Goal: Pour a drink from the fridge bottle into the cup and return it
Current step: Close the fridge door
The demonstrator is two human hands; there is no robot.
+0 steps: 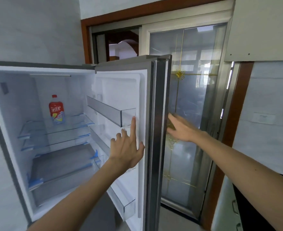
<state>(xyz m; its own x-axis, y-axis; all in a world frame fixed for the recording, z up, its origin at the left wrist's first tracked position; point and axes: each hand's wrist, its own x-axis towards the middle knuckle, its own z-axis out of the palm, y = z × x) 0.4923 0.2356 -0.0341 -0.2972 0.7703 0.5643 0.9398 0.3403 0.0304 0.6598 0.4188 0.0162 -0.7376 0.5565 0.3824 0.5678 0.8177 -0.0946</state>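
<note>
Pale walls are enclosing a narrow kitchen corner, and a sliding glass door in a brown wooden frame, crossed by thin gold lines with a gold ornament, is standing behind the appliance. The fridge is standing open, its door hanging out to the right so that the white inner lining is facing the camera. The bottle, with a red cap and a red label, is standing upright on the upper glass shelf, toward the back left of the compartment, well apart from both hands. More shelves with blue end clips are sitting below it. Two clear bins are hanging inside the door: an upper bin and a lower bin.

The left hand is reaching up to the door's inner lining, its back toward the camera, holding nothing. Its fingers are spreading apart: the index finger is pointing straight up, its tip just beside the end of the upper bin, and the others are bending slightly. The right hand is reaching past the outer metal edge of the door, in front of the glass. It is showing blurred, its fingers looking straight and close together, gripping nothing; whether it is touching the door edge cannot be told.
</note>
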